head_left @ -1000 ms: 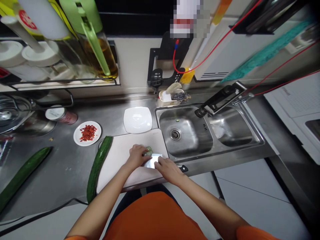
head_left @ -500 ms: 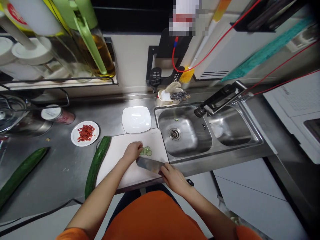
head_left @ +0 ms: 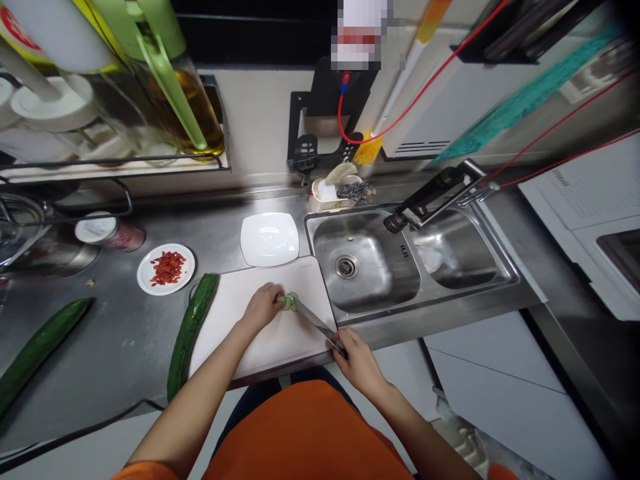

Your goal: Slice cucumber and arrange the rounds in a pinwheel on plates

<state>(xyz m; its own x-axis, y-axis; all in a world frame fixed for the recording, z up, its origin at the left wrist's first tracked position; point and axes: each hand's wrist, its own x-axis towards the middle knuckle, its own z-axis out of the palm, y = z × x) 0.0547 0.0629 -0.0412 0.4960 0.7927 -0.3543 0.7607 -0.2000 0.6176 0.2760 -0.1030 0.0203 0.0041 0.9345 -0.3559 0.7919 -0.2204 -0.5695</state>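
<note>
On the white cutting board (head_left: 245, 347) lies a small cluster of pale green cucumber slices (head_left: 289, 303). My left hand (head_left: 261, 308) is closed at the left edge of the cluster, its curled fingertips on the slices. From the right, my right hand (head_left: 356, 357) grips the dark handle of a kitchen knife (head_left: 317, 321). The blade is seen nearly edge-on, its tip reaching the slices. A whole cucumber (head_left: 193, 337) rests along the board's left edge, and another cucumber (head_left: 47, 350) lies farther left on the steel counter.
Behind the board sits a white square plate (head_left: 270, 240); left of it, a small plate (head_left: 142, 272) holds red pieces. A double sink (head_left: 370, 267) with a black faucet (head_left: 425, 197) adjoins the board's right side. An oil bottle (head_left: 200, 127) stands on the rack above.
The knife has turned from blade lying flatter to nearly edge-on, its tip now against the slices. My right hand has shifted slightly right and down. My left hand stays by the slices.
</note>
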